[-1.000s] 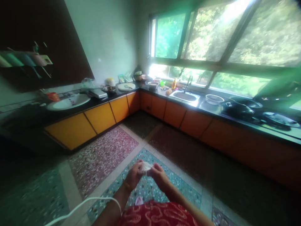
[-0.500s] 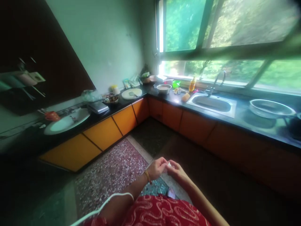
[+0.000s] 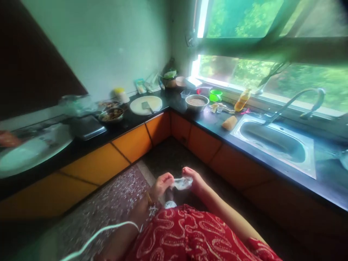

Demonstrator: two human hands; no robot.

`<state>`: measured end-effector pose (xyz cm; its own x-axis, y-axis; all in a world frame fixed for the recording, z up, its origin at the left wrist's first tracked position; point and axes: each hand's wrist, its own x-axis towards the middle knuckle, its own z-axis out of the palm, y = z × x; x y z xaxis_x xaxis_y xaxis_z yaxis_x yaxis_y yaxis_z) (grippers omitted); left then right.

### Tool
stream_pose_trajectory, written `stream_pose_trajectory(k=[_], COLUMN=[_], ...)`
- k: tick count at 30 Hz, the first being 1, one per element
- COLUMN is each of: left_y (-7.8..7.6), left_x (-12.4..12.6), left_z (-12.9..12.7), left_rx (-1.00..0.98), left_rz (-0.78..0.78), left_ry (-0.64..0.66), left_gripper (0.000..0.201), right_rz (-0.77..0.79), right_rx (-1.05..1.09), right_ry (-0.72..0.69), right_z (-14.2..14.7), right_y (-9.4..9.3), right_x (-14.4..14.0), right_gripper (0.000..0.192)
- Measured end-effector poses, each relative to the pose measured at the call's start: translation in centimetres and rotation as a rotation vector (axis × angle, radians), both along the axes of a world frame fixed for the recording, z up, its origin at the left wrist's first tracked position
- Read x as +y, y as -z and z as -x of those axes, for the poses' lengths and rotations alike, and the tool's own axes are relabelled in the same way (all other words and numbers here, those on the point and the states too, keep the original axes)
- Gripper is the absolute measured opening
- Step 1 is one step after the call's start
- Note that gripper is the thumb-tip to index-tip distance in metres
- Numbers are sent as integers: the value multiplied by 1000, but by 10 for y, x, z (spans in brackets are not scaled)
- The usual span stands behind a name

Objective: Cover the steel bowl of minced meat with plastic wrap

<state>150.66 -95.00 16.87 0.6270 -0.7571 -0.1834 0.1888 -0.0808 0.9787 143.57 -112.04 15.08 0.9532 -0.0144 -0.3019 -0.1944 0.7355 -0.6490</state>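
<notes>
My left hand (image 3: 161,183) and my right hand (image 3: 193,178) are held together in front of my red patterned clothing, above the kitchen floor. Between their fingertips they pinch a small, thin, clear or whitish piece of material (image 3: 181,183), possibly plastic film. Both hands grip it, one at each end. A bangle shows on my left wrist. A black L-shaped counter (image 3: 206,125) with orange cabinet doors lies ahead.
A steel sink (image 3: 274,139) with a curved tap (image 3: 299,99) is on the right. On the counter stand a steel bowl (image 3: 197,102), a green cup (image 3: 215,95), an orange bottle (image 3: 241,100), a white round board (image 3: 146,104) and a dish of food (image 3: 111,115). A white cable (image 3: 98,235) crosses at the bottom left.
The view has moved closer to the counter corner and the sink. My hands stay together on the small clear piece, now slightly pulled apart.
</notes>
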Motion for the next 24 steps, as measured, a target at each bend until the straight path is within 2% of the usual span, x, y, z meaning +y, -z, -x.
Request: stream_pose_trajectory(k=[2, 3, 6, 9, 12, 14, 16, 18, 20, 22, 24], left_y=[-12, -20, -40, -48, -41, -33, -23, -14, -7, -2, 2], left_x=[-35, -54, -112, -167, -222, -256, -287, -311, -326, -334, -339], left_z=[-53, -78, -141, -191, -237, -270, -304, -339, -375, -409, -440], left_rx=[103, 186, 421, 478, 362, 234, 117, 52, 35, 58, 125], left_rz=[156, 208, 210, 103, 22, -78, -203, -292, -324, -343, -368], left_ry=[-107, -103, 89, 297, 460, 583, 659, 632, 551, 473, 441], left_gripper=[41, 41, 43, 44, 45, 47, 52, 60, 65, 64, 59], right_rz=[32, 47, 102, 170, 191, 148, 20, -164, -275, -273, -228], right_rx=[34, 19, -100, -104, -134, -276, -401, -401, -340, -305, -288], right_ry=[-21, -48, -61, -43, -23, 94, 268, 383, 403, 361, 330], right_z=[-42, -60, -98, -123, -151, -176, -204, -229, -249, -263, -275], right_y=[1, -1, -15, -26, -22, -13, -6, -4, -6, -8, -10], right_x=[-18, -28, -68, -119, -175, -214, -254, -292, -326, -355, -380], right_gripper=[48, 53, 63, 54, 35, 28, 27, 25, 21, 21, 33])
